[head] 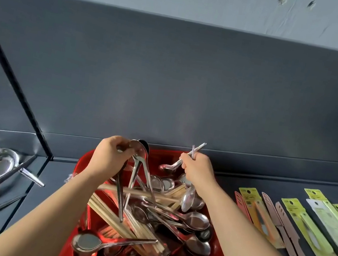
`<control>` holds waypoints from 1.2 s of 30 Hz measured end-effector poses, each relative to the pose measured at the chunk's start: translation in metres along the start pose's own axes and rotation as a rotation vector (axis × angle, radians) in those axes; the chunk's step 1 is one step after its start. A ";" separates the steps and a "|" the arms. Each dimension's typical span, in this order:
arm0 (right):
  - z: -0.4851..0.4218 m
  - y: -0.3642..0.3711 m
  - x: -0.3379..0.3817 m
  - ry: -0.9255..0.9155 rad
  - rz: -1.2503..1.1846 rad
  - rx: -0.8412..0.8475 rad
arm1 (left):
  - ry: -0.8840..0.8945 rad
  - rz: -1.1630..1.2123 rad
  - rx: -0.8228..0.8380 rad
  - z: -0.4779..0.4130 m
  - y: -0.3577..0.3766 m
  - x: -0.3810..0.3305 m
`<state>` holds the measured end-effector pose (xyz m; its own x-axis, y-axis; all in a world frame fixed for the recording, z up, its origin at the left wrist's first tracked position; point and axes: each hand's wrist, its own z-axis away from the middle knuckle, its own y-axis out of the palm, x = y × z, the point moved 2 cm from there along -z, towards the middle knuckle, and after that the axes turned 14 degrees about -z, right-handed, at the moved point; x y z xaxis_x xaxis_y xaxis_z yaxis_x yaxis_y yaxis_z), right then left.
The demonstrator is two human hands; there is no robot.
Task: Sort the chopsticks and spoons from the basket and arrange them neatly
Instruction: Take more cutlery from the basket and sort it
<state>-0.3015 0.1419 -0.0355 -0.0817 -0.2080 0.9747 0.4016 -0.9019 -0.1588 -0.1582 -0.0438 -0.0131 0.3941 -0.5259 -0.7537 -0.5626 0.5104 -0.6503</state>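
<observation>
Head view: a red plastic basket [82,167] sits at the back edge of the dark counter [269,185]. The left hand [112,156] has its fingers curled round the bowls of a bunch [138,146] of steel spoons, handles hanging down into the basket. The right hand [198,170] is clamped on a spoon [165,168], bowl to the left, handle end pointing up and right. In the basket, pale wooden chopsticks [110,213] lie mostly diagonally among shiny loose spoons [197,221]. A pile [0,165] of spoons lies near the left edge, and flat packets [311,228] lie to the right.
</observation>
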 end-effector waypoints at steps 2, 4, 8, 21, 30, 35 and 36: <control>0.002 0.000 0.013 -0.046 0.007 0.047 | 0.000 0.054 -0.063 -0.001 -0.005 -0.003; 0.004 -0.001 0.027 -0.110 -0.028 0.074 | -0.017 0.185 -0.119 -0.002 -0.009 -0.006; 0.009 0.001 0.050 -0.216 -0.095 0.110 | -0.019 0.333 -0.193 -0.002 -0.022 -0.012; 0.044 0.135 0.088 -0.271 -0.102 0.307 | -0.177 0.374 -0.445 0.035 -0.137 0.055; 0.091 0.306 0.069 -0.080 -0.080 0.468 | -0.355 0.175 -0.549 0.052 -0.240 0.181; 0.109 0.374 0.035 0.126 -0.061 0.418 | -0.399 0.052 -0.487 0.041 -0.258 0.236; 0.111 0.383 0.029 0.173 -0.075 0.396 | -0.403 0.040 -0.462 0.038 -0.258 0.245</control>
<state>-0.0486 -0.1673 -0.0502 -0.2618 -0.2385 0.9352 0.7047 -0.7093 0.0164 0.1108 -0.2787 -0.0338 0.5591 -0.1679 -0.8119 -0.8039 0.1296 -0.5804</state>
